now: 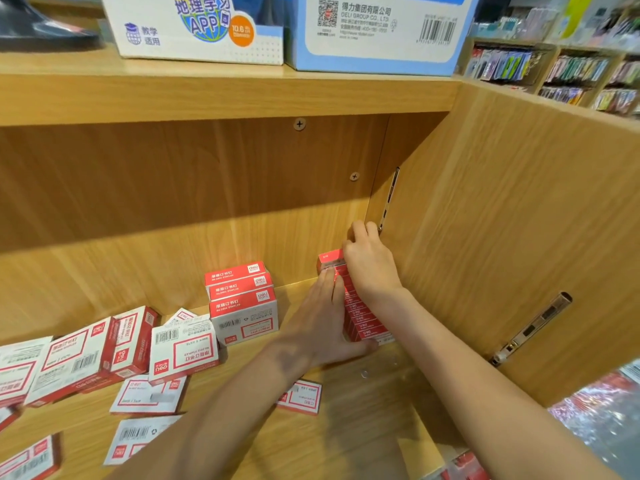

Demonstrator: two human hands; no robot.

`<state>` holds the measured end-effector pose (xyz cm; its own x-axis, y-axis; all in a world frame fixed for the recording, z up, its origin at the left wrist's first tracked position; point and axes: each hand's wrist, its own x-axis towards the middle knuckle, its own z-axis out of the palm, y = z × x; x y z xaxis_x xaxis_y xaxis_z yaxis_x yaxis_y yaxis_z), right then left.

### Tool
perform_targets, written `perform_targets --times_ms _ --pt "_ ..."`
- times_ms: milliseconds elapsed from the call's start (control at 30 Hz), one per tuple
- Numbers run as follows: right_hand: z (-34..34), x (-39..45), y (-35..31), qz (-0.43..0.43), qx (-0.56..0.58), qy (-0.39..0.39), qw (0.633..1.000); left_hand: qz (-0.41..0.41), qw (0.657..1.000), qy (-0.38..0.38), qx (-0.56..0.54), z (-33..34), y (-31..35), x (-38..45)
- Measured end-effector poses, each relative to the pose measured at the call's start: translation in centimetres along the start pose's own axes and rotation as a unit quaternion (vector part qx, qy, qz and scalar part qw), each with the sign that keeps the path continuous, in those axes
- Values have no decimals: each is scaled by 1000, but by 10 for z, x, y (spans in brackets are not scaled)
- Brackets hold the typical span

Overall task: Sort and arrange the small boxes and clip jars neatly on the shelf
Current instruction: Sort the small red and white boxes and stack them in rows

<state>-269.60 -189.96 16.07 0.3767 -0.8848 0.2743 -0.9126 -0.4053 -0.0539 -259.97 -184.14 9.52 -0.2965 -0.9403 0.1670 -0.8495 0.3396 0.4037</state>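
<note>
A row of small red staple boxes (360,317) stands against the right wall of the wooden shelf (346,427). My left hand (322,317) lies flat against the row's left side, fingers straight. My right hand (370,265) curls over the back end of the row and grips the rear boxes. Three red-and-white boxes (242,303) stand in a neat line left of the row. Several more red-and-white boxes (104,348) lie scattered across the left of the shelf. No clip jars are in view.
The shelf's right side wall (502,237) carries metal bracket strips. On the shelf board above stand large white and blue cartons (377,32). Stationery racks (571,71) fill the far right background. A shiny plastic-wrapped pack (595,417) lies at the lower right.
</note>
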Motion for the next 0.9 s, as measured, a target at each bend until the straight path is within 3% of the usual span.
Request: perform_targets --times_ms 200,433,533,700,800,900 --pt "1 -13 5 -10 34 -34 999 -8 1000 0 8 0 1 -2" --pt "11 -6 4 28 42 -166 985 -12 1000 -17 -12 -2 3 -8" --pt "14 -13 4 51 102 -140 984 -33 999 -33 -25 -6 3 -9" --pt "-3 -54 7 63 231 -27 970 -64 994 -39 -81 -1 5 -3" --pt "-8 -82 8 37 239 -15 970 -65 993 -29 -98 6 7 -1" --pt "-12 -103 5 49 198 -56 977 -76 992 -25 -98 13 6 2"
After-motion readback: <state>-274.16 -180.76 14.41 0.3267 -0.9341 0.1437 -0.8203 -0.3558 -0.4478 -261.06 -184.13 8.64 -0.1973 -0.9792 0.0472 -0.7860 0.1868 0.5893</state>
